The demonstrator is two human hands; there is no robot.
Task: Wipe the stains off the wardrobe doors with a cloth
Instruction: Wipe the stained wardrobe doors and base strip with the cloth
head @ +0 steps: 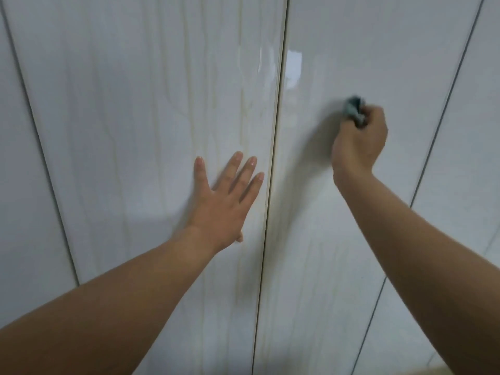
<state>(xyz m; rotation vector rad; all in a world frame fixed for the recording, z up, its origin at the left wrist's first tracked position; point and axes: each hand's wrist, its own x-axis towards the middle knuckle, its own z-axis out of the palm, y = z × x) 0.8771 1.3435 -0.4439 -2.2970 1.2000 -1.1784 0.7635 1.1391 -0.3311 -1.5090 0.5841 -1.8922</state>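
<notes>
Left hand (221,201), fingers spread flat, presses on the glossy white wardrobe door w/ pale yellowish streaks (140,117), just beside the centre seam. Right hand (358,139) grips a bunched grey-teal cloth (353,109) against the adjacent glossy white door (351,50), approx. mid-panel.

Left hand (221,204) flat on left door (135,117), just beside the seam; right hand (357,142) on right door (351,63), cloth (354,109) above its knuckles.
</notes>
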